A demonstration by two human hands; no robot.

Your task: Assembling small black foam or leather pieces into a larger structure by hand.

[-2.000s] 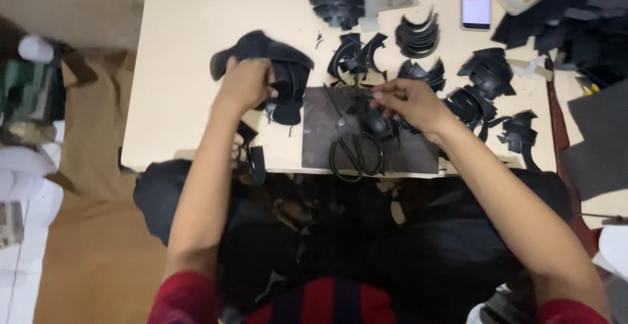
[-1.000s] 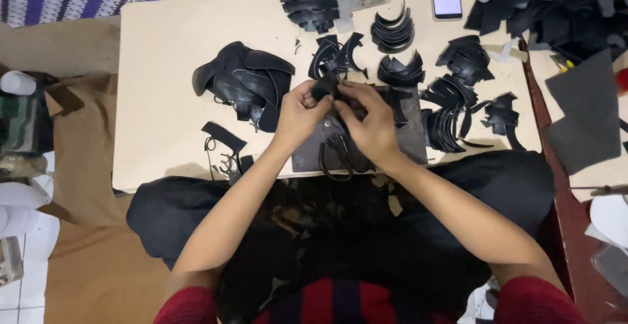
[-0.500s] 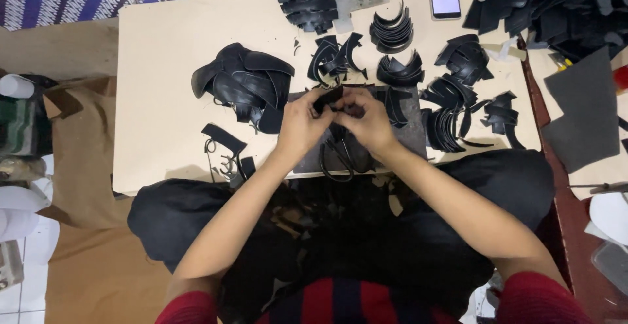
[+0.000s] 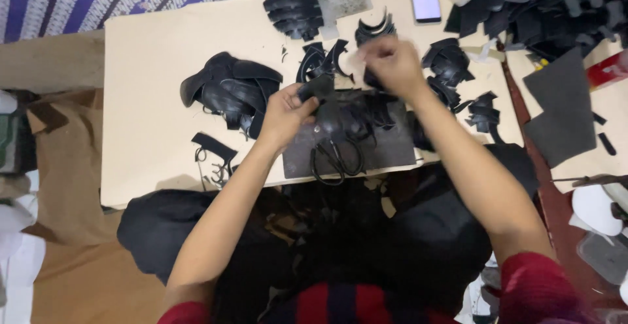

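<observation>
Now right hand has lifted away; left hand keeps black piece.

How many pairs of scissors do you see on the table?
1. The scissors lie on the dark grey mat at the table's near edge, just below the left hand. Others may be hidden under the black pieces.

Your left hand sits near the middle, fingers curled shut in a pinch, its forearm running back toward you and to the left. Your right hand is farther away and blurred, fingers bunched, with its forearm slanting back to the near right.
</observation>
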